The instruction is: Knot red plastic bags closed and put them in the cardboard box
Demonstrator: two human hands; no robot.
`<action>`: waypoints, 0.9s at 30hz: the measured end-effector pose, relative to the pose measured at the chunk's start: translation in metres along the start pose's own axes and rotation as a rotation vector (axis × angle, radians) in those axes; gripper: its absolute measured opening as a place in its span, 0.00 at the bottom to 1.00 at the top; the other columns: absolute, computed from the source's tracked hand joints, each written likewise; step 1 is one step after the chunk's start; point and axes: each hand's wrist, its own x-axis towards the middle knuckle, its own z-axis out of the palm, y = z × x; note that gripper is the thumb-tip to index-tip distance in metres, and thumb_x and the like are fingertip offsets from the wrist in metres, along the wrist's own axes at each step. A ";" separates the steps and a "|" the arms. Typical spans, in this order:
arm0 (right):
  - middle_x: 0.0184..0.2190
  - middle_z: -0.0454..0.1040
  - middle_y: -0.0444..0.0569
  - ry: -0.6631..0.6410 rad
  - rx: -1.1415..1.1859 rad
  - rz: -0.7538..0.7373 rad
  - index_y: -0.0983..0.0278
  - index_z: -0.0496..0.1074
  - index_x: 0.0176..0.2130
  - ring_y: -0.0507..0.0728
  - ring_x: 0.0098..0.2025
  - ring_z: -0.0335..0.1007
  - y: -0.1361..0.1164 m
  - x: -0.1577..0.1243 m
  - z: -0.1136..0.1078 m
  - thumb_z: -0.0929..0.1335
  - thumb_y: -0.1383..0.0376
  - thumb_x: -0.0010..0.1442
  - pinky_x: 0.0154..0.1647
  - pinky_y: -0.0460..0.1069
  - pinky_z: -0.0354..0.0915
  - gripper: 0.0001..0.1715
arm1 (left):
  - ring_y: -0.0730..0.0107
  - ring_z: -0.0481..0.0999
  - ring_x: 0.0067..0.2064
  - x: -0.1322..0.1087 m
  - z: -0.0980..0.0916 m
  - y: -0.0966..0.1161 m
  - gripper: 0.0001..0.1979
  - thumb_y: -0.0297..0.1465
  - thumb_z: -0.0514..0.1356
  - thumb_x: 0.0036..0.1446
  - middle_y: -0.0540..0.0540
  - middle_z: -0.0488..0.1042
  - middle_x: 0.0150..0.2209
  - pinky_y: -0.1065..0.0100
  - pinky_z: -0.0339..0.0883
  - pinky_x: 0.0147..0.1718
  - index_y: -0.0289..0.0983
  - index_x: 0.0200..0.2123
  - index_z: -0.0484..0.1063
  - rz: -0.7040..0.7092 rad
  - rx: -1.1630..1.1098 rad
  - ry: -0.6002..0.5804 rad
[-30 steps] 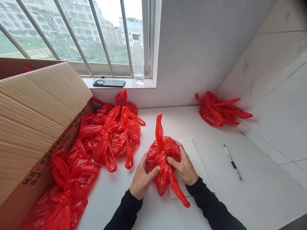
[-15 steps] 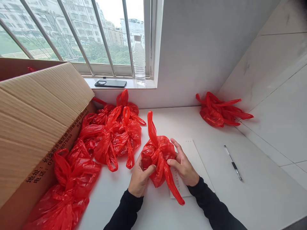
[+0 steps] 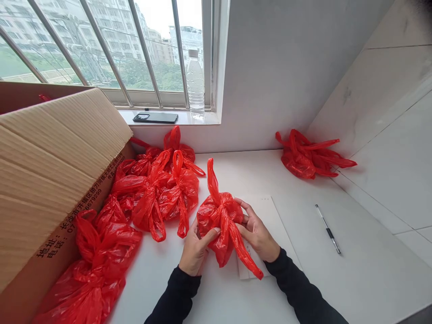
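From afar, I see daylight through a metal-barred window [image 3: 108, 49], apartment blocks [image 3: 114, 20] outside, a plain grey wall [image 3: 283, 67], marble-veined wall tiles [image 3: 388, 153] and a white tabletop [image 3: 357, 283].

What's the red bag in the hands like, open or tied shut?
The red bag is tied shut: a knot pulls its top together, and two handle ends stick out.

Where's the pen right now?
In the head view, the pen lies on the right side of the table, to the right of the paper and the right hand.
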 end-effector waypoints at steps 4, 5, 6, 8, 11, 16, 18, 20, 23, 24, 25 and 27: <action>0.48 0.77 0.51 0.007 -0.026 0.015 0.54 0.51 0.64 0.59 0.49 0.76 0.001 0.000 0.001 0.73 0.59 0.59 0.56 0.59 0.66 0.42 | 0.50 0.78 0.49 -0.002 0.004 0.002 0.30 0.31 0.73 0.42 0.39 0.79 0.46 0.54 0.68 0.53 0.36 0.51 0.71 0.016 -0.040 0.067; 0.48 0.77 0.51 0.014 -0.020 0.010 0.54 0.52 0.64 0.59 0.48 0.76 0.001 0.000 0.002 0.73 0.59 0.59 0.56 0.59 0.66 0.41 | 0.50 0.78 0.50 -0.003 0.005 0.003 0.30 0.31 0.73 0.42 0.39 0.79 0.46 0.54 0.68 0.53 0.37 0.51 0.71 0.016 -0.043 0.065; 0.48 0.77 0.51 0.024 -0.014 0.003 0.54 0.53 0.63 0.59 0.48 0.76 0.001 0.000 0.002 0.72 0.60 0.59 0.55 0.59 0.66 0.40 | 0.50 0.78 0.50 -0.003 0.006 0.003 0.30 0.31 0.72 0.43 0.40 0.79 0.47 0.55 0.68 0.52 0.37 0.51 0.71 0.013 -0.043 0.057; 0.48 0.77 0.51 0.044 -0.009 -0.014 0.54 0.55 0.62 0.59 0.49 0.75 0.001 0.000 0.003 0.72 0.60 0.59 0.55 0.59 0.66 0.37 | 0.50 0.78 0.49 -0.004 0.007 0.003 0.29 0.30 0.72 0.43 0.40 0.79 0.46 0.55 0.69 0.52 0.38 0.50 0.71 0.009 -0.036 0.046; 0.47 0.77 0.50 0.071 -0.008 -0.023 0.54 0.55 0.62 0.60 0.48 0.75 0.002 -0.001 0.002 0.71 0.60 0.60 0.55 0.59 0.67 0.36 | 0.50 0.78 0.50 -0.003 0.006 0.002 0.29 0.29 0.72 0.42 0.40 0.80 0.45 0.55 0.68 0.52 0.38 0.50 0.72 0.023 -0.017 0.054; 0.46 0.77 0.49 0.034 -0.008 0.048 0.54 0.46 0.66 0.58 0.47 0.76 0.004 -0.001 -0.001 0.72 0.59 0.59 0.56 0.60 0.65 0.46 | 0.52 0.78 0.50 -0.002 0.004 0.000 0.25 0.28 0.71 0.41 0.43 0.80 0.44 0.57 0.69 0.51 0.37 0.45 0.73 0.055 -0.057 0.114; 0.44 0.77 0.48 0.008 -0.031 0.077 0.53 0.42 0.67 0.58 0.45 0.76 0.006 -0.001 -0.003 0.73 0.59 0.58 0.55 0.59 0.66 0.51 | 0.52 0.78 0.48 -0.003 0.003 0.002 0.24 0.27 0.71 0.41 0.43 0.80 0.43 0.58 0.71 0.49 0.37 0.45 0.73 0.059 -0.081 0.138; 0.41 0.77 0.47 -0.025 -0.056 0.094 0.53 0.45 0.67 0.57 0.43 0.76 0.008 0.000 -0.004 0.74 0.60 0.57 0.53 0.59 0.67 0.51 | 0.52 0.78 0.48 -0.003 0.004 0.004 0.24 0.27 0.71 0.41 0.43 0.80 0.43 0.58 0.72 0.46 0.37 0.45 0.72 0.060 -0.091 0.144; 0.40 0.77 0.47 -0.038 -0.067 0.072 0.55 0.56 0.62 0.57 0.42 0.76 0.010 0.000 -0.003 0.75 0.60 0.55 0.51 0.58 0.68 0.42 | 0.51 0.79 0.47 -0.004 0.004 0.006 0.23 0.27 0.70 0.41 0.42 0.80 0.42 0.59 0.73 0.44 0.36 0.44 0.72 0.044 -0.084 0.109; 0.41 0.77 0.48 -0.029 -0.063 0.059 0.56 0.60 0.60 0.58 0.43 0.76 0.010 0.000 -0.003 0.75 0.60 0.54 0.51 0.57 0.68 0.39 | 0.51 0.79 0.46 -0.004 0.004 0.007 0.21 0.27 0.70 0.42 0.41 0.80 0.41 0.59 0.73 0.43 0.35 0.43 0.73 0.031 -0.081 0.093; 0.42 0.77 0.48 -0.015 -0.055 0.048 0.57 0.62 0.58 0.58 0.44 0.76 0.009 0.000 -0.002 0.75 0.60 0.54 0.51 0.57 0.68 0.36 | 0.51 0.80 0.45 -0.004 0.004 0.007 0.20 0.27 0.69 0.42 0.41 0.80 0.41 0.59 0.74 0.43 0.34 0.42 0.73 0.019 -0.081 0.078; 0.43 0.77 0.49 0.019 -0.032 0.036 0.58 0.64 0.56 0.57 0.44 0.75 0.008 0.001 -0.002 0.75 0.60 0.55 0.51 0.56 0.68 0.33 | 0.52 0.80 0.44 -0.004 0.004 0.008 0.19 0.26 0.69 0.43 0.41 0.81 0.41 0.60 0.74 0.43 0.34 0.42 0.74 0.004 -0.091 0.051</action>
